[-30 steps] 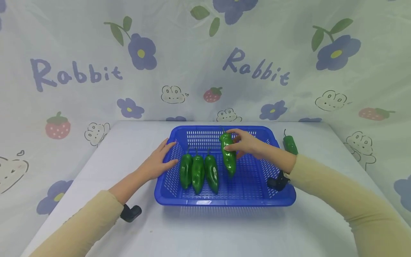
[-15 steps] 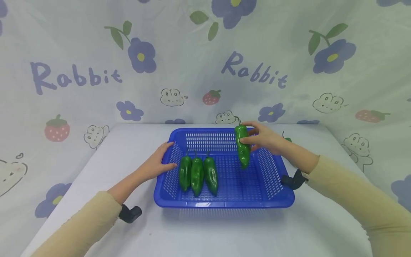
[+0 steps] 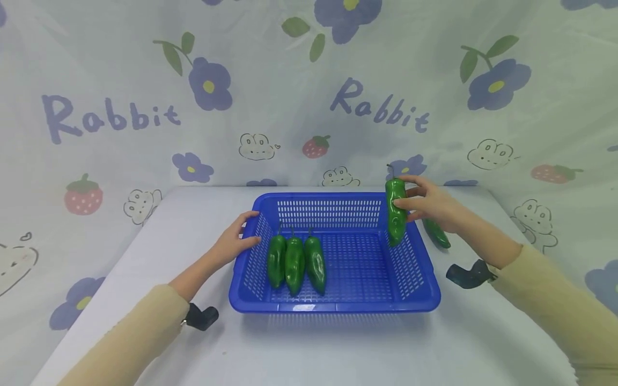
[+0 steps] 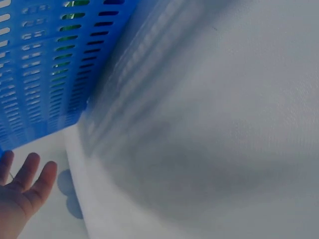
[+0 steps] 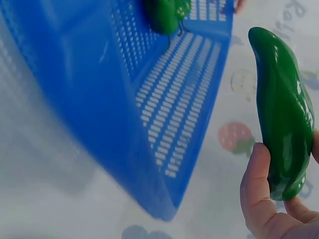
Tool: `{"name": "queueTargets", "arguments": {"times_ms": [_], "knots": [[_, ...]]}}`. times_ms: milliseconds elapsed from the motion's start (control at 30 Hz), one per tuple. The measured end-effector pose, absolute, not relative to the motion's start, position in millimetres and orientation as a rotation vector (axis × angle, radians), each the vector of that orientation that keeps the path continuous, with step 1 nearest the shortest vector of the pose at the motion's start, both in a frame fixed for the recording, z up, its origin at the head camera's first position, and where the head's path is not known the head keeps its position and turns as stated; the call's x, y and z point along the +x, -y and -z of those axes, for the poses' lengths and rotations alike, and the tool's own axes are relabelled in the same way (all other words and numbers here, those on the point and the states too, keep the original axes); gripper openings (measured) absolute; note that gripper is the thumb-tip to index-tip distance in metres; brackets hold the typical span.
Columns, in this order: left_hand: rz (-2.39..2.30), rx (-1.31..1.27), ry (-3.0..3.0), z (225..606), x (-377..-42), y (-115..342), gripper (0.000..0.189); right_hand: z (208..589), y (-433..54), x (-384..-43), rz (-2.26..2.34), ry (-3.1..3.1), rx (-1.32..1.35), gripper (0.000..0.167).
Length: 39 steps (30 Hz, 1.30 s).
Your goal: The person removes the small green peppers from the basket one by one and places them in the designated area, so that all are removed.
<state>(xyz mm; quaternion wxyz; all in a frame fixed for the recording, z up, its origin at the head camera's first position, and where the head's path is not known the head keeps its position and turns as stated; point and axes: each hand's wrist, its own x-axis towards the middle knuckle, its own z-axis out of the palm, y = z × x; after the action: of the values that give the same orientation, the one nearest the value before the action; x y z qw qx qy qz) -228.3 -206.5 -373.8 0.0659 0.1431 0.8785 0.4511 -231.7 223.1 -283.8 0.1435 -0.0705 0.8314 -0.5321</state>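
Observation:
My right hand (image 3: 429, 203) pinches a glossy green chili pepper (image 3: 396, 214) between thumb and fingers near its stem end. The pepper hangs upright, stem up, over the right rim of the blue plastic basket (image 3: 333, 307). In the right wrist view this chili pepper (image 5: 284, 109) is clear of the basket wall. My left hand (image 3: 232, 241) rests on the basket's left rim, fingers spread. From the left wrist, part of the left hand (image 4: 25, 191) shows beside the basket's outer wall. Three more green chili peppers (image 3: 295, 265) lie side by side in the basket's left part.
Another green chili pepper (image 3: 436, 234) lies on the white table (image 3: 338, 348) right of the basket, partly hidden by my right hand. A printed cloth (image 3: 270, 80) hangs behind the table. A black wrist camera (image 3: 468, 274) sits on my right wrist.
My right hand has carried the chili pepper rightward and upward, from over the basket's middle to its right rim. The left hand has stayed at the left rim.

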Motion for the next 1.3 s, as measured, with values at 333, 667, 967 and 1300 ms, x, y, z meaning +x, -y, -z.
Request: {"name": "queueTargets", "arguments": {"times_ms": [333,667,967,1300], "knots": [[-1.438,0.421,-2.592,377.8,-228.4,206.7,0.065,279.2,-257.4,-230.7,1.535,-2.512,-0.173,0.075],[-1.487,0.441,-2.588,379.4,-227.3,206.7,0.063,288.3,-287.3,-241.1,1.479,-2.6,-0.092,0.078],[-1.524,0.42,-2.564,382.9,-227.8,207.1,0.063,300.0,-306.8,-246.7,1.481,-2.635,-0.058,0.077],[-1.537,0.427,-2.555,382.0,-226.3,206.2,0.063,321.8,-328.8,-253.9,1.448,-2.683,-0.006,0.078]]}}
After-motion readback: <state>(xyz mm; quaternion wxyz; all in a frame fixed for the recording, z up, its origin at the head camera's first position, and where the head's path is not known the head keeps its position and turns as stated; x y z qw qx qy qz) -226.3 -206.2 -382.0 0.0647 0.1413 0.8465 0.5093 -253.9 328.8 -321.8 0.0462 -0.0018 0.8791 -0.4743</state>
